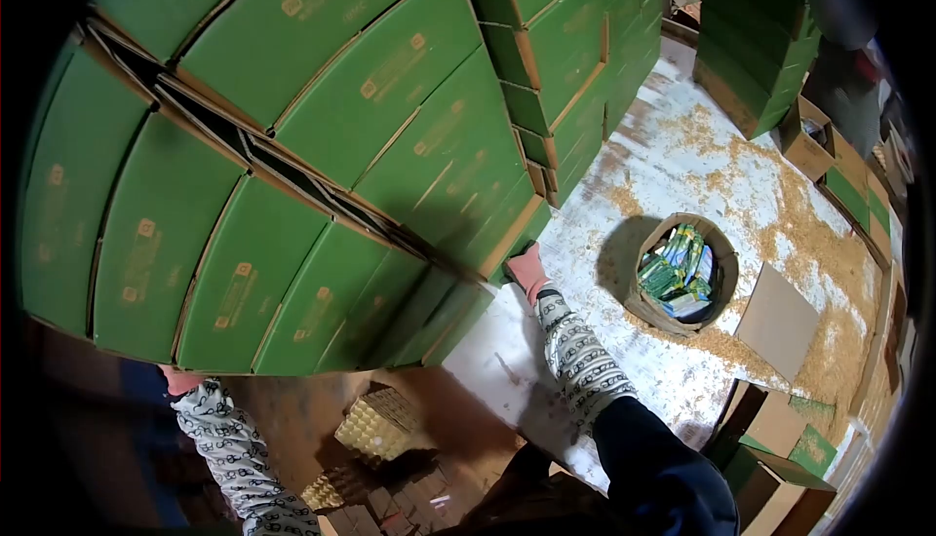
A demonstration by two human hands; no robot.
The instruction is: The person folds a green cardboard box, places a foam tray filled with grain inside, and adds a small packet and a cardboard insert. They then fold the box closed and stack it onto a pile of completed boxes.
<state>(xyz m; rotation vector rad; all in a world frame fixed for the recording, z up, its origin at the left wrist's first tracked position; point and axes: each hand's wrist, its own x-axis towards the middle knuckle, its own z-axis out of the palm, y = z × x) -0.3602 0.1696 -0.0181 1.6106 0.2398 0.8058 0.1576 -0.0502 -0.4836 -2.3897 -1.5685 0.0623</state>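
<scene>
A thick bundle of flattened green cardboard boxes [292, 166] fills the left and middle of the view, held up close to the camera. My left hand [180, 378] grips its lower left edge from underneath, mostly hidden by the boxes. My right hand [527, 268] holds the bundle's lower right corner. Both arms wear patterned white sleeves; the right forearm also shows a dark jacket sleeve.
More green boxes [575, 39] are stacked behind and at the back right [756, 39]. A round basket [645, 302] with green packets stands on the sawdust-strewn white floor. Egg trays [375, 424] lie below. A loose cardboard sheet [777, 322] and open cartons [780, 448] sit right.
</scene>
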